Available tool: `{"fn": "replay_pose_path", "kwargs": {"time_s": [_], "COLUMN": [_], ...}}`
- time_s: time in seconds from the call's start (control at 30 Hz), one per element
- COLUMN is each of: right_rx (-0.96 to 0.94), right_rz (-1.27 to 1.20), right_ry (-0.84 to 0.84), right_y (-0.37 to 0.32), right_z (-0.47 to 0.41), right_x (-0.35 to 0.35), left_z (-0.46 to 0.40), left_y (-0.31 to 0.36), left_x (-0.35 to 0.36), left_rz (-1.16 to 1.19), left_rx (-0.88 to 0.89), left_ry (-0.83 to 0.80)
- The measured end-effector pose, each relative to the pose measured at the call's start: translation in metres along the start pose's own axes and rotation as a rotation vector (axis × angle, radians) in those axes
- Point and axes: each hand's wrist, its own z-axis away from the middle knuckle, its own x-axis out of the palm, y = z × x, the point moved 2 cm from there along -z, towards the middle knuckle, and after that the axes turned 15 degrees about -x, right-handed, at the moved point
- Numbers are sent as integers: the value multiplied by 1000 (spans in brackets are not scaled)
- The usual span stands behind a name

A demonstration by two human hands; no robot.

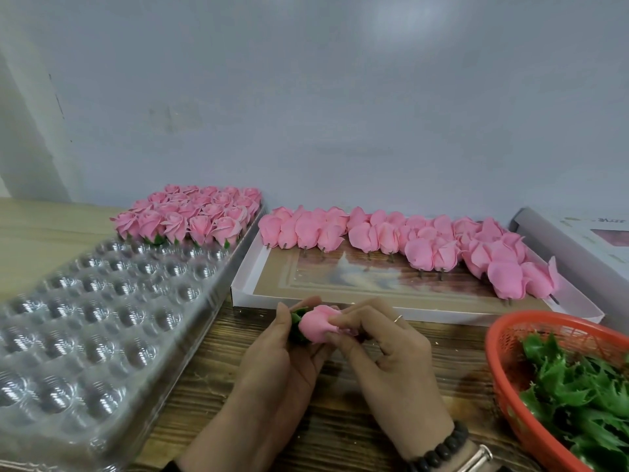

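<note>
Soft, even light fills the scene, with a pale bright patch on the grey-blue painted wall [401, 25] above. The clear moulded plastic blister tray [85, 328] throws back many small glints. Shadows are faint. Wide-angle bending curves the edges, and the whole picture is slightly soft, blurrier toward the corners.

A thin ring [397, 318] is worn on a finger of the right hand [391, 352]; the wrist is circled by a bracelet [439, 449] of dark round beads and a pale strap [474, 459] with metal buckle (partly cut off)
</note>
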Motion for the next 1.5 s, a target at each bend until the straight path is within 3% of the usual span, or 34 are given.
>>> {"fn": "replay_pose_path", "kwargs": {"time_s": [0.63, 0.7, 0.8, 0.97, 1.03, 1.13, 1.27, 1.37, 1.5], "right_rx": [41, 91, 125, 68, 17, -90, -174, -174, -45], "right_rz": [42, 31, 51, 41, 17, 23, 73, 20, 33], "right_ry": [-4, 22, 61, -133, -188, -282, -393, -281, -28], "right_y": [4, 6, 11, 4, -2, -10, -15, -17, -9], "right_z": [-1, -2, -4, -5, -6, -8, -7, -9, -6], "right_x": [-5, -7, -14, -11, -8, -6, -3, -4, -7], "left_z": [3, 4, 8, 11, 10, 9, 12, 15, 11], "left_y": [-1, 4, 13, 1, 1, 5, 6, 6, 9], "left_x": [2, -2, -6, -4, -3, -3, 0, 1, -1], "left_rz": [-336, -493, -956, -1376, -1350, -1276, -1267, -1079, -533], "left_rx": [0, 84, 331, 519, 578, 530, 415, 285, 173], "left_ry": [-79, -28, 82, 92, 141, 221, 114, -4, -25]}}
